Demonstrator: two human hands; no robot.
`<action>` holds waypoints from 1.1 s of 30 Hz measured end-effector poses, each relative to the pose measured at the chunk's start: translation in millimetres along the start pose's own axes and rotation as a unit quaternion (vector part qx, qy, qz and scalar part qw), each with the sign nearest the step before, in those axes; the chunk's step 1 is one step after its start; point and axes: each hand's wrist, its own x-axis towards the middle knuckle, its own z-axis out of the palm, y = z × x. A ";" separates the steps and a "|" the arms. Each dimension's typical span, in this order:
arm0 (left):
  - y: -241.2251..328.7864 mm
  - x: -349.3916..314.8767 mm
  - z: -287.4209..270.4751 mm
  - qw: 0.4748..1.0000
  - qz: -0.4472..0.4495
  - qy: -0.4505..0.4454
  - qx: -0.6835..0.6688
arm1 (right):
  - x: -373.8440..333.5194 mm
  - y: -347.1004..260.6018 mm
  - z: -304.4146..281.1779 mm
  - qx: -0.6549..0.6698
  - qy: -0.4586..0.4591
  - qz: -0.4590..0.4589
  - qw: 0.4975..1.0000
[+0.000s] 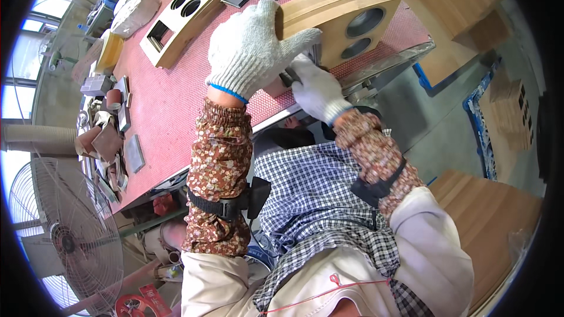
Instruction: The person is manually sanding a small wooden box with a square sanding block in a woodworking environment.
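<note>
**Left hand sat nearest the speaker-style wooden cabinet**

Left of the speaker-style wooden cabinet [338, 20], a pale wooden box [178, 27] with two round holes and a rectangular opening lay on the pink-topped desk [170, 103]. The gloved left hand [249, 46] was at the cabinet's left end, thumb stretched away from the fingers; whether it gripped could not be told. Below the cabinet's near edge, the gloved right hand [318, 89] had its fingers bent, partly behind the left thumb; its hold was hidden. The cabinet stood on the desk, to the right of the left hand and above the right, its long axis apparently slanting away rightward.
</note>
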 end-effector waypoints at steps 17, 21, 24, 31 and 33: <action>-2.5 1.9 8.4 0.996 0.042 0.078 0.031 | 2.9 -19.2 -7.6 -0.120 -0.093 0.008 0.988; -6.7 -1.3 6.2 0.996 0.042 0.079 0.029 | -29.3 26.8 12.3 -0.013 0.057 -0.191 0.980; -8.8 0.7 6.4 0.998 0.022 0.056 0.031 | -73.2 22.0 -48.3 -0.061 -0.181 -0.108 0.976; -6.8 3.0 8.1 0.998 0.025 0.047 0.026 | -27.9 -9.3 -63.4 -0.075 -0.242 0.070 0.965; -5.2 3.6 8.3 0.998 0.028 0.051 0.024 | -17.3 1.7 -50.8 -0.078 -0.239 0.067 0.965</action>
